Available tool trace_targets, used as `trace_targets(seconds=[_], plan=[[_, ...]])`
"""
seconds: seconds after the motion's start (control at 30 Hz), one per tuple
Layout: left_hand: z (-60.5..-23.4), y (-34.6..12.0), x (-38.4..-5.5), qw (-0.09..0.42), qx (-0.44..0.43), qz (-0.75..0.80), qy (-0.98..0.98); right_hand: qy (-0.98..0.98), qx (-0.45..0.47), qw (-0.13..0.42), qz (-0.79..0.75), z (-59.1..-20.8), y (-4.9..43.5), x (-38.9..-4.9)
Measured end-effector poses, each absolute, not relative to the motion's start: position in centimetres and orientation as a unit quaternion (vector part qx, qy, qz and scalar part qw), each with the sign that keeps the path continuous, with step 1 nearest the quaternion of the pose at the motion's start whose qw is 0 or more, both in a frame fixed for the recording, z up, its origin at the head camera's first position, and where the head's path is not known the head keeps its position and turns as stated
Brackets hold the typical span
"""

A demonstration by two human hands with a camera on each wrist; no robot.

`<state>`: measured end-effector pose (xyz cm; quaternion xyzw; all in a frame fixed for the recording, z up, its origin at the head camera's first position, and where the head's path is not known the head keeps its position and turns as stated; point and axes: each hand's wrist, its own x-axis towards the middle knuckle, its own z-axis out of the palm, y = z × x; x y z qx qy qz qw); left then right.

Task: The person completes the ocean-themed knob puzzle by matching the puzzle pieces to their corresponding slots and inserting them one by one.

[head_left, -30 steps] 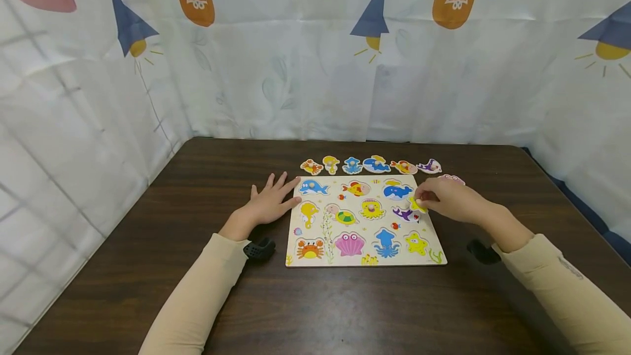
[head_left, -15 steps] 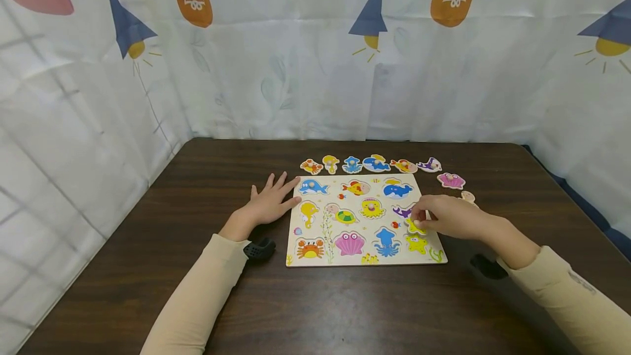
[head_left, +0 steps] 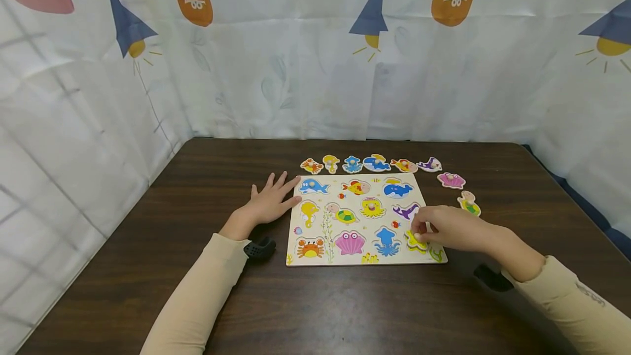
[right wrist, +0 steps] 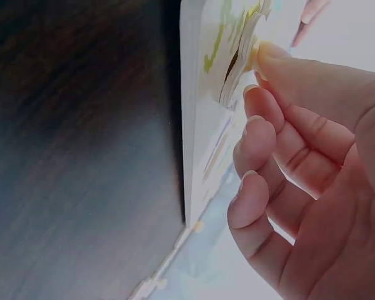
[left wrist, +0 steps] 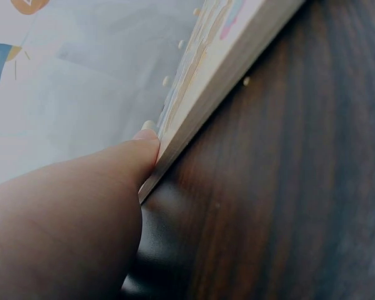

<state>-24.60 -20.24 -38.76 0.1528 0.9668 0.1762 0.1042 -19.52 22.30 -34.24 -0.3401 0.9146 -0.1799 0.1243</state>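
Note:
A yellow starfish puzzle piece (head_left: 416, 241) is pinched by its knob between the thumb and forefinger of my right hand (head_left: 451, 228). It lies over the printed starfish at the lower right of the puzzle board (head_left: 365, 234). In the right wrist view, the starfish piece (right wrist: 240, 59) sits tilted and partly raised off the board, while the other fingers curl loosely. My left hand (head_left: 266, 201) rests with spread fingers on the board's upper left edge. In the left wrist view, the thumb (left wrist: 147, 140) touches the board's edge (left wrist: 194, 119).
Behind the board lies a row of knobbed pieces, among them a crab (head_left: 311, 166), a blue whale (head_left: 376, 163) and a purple fish (head_left: 430, 165). A pink shell (head_left: 451, 181) and a turtle (head_left: 469, 203) lie right of the board. A curtain hangs behind the table (head_left: 236, 300).
My right hand has carried the starfish piece toward me, from the board's right edge down to the printed starfish. The shell and turtle pieces have come into full view. My left hand stays put.

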Motion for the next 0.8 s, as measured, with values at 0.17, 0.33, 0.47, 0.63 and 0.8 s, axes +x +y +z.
trace_targets(seconds=[0.17,0.33,0.47,0.63,0.8], plan=[[-38.82,-20.23,-24.68,0.104,0.154,0.175,0.967,0.914,-0.341,0.126,-0.183,-34.33,22.51,-19.3],[-38.85,-20.24,-24.74,0.104,0.154,0.175,0.967,0.911,-0.346,0.126,-0.188,-34.25,22.49,-19.05],[-38.85,-20.25,-24.74,0.103,0.153,0.175,0.967,0.909,-0.353,0.122,-0.186,-34.12,22.41,-18.96],[-38.84,-20.24,-24.68,0.105,0.151,0.176,0.967,0.91,-0.352,0.124,-0.18,-34.12,22.22,-18.99],[-38.87,-20.25,-24.69,0.105,0.152,0.171,0.968,0.912,-0.348,0.127,-0.174,-34.16,21.96,-19.01]])
